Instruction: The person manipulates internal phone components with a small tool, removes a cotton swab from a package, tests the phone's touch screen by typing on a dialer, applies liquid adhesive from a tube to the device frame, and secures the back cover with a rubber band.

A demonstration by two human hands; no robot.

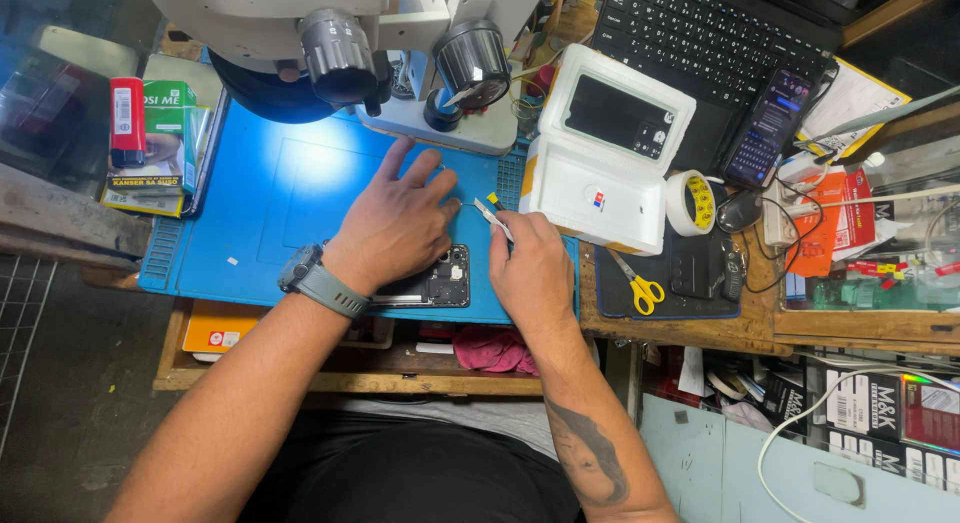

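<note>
The left hand [395, 228] lies flat, fingers spread, pressing an opened phone [432, 285] onto the blue mat [250, 213]. Just beside it, the right hand [530, 273] pinches tweezers [492, 215], tips near the left thumb. Beyond stand 1 white box [600, 183] and a microscope [340, 43].

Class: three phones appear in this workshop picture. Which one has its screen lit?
The phone leaning on the laptop keyboard; its screen glows, unlike the opened phone under the hands and the dark one in the white tray.
</note>
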